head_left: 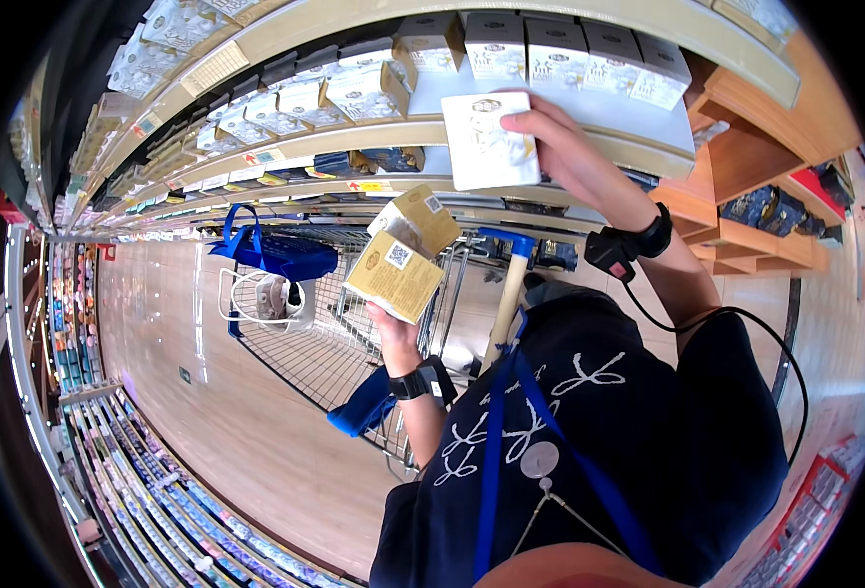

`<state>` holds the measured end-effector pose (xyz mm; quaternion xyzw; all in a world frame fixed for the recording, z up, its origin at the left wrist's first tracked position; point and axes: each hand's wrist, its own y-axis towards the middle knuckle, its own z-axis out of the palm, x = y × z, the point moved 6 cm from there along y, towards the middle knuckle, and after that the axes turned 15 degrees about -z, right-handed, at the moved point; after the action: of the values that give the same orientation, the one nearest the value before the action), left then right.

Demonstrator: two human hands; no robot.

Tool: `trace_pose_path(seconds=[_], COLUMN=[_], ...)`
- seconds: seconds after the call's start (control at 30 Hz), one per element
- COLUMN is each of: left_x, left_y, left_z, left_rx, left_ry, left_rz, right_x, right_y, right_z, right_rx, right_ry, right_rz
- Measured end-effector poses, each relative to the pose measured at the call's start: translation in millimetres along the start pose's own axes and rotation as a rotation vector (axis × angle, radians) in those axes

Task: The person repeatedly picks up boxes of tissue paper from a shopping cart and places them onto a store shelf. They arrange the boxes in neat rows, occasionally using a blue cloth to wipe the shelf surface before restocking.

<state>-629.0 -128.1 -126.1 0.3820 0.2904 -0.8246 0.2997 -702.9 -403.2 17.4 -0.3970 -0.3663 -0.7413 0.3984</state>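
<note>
Two glossy rectangular cartons (408, 250) in hands (390, 328)

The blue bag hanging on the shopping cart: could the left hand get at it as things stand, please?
Probably not right away. The left hand is already full, gripping tan cartons above the cart. The blue bag hangs on the cart's far side, with nothing in between.

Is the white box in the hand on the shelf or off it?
Off it. The right hand holds the white box up in front of the shelf, apart from the row of boxes standing behind.
</note>
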Motion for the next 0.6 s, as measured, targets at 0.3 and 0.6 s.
trace_pose_path(seconds=[0.3, 0.6], left_x=[-0.1, 20.5], left_y=[-1.7, -5.2], left_z=[-0.7, -22.4], left_rx=[-0.090, -0.152], left_ry=[0.029, 0.049], left_rz=[0.005, -0.026], right_x=[-3.6, -31.6], right_y=[62.7, 83.4], right_z=[-16.4, -12.6], right_rx=[0.124, 0.146], right_ry=[-0.897, -0.980], right_rz=[-0.785, -0.703])
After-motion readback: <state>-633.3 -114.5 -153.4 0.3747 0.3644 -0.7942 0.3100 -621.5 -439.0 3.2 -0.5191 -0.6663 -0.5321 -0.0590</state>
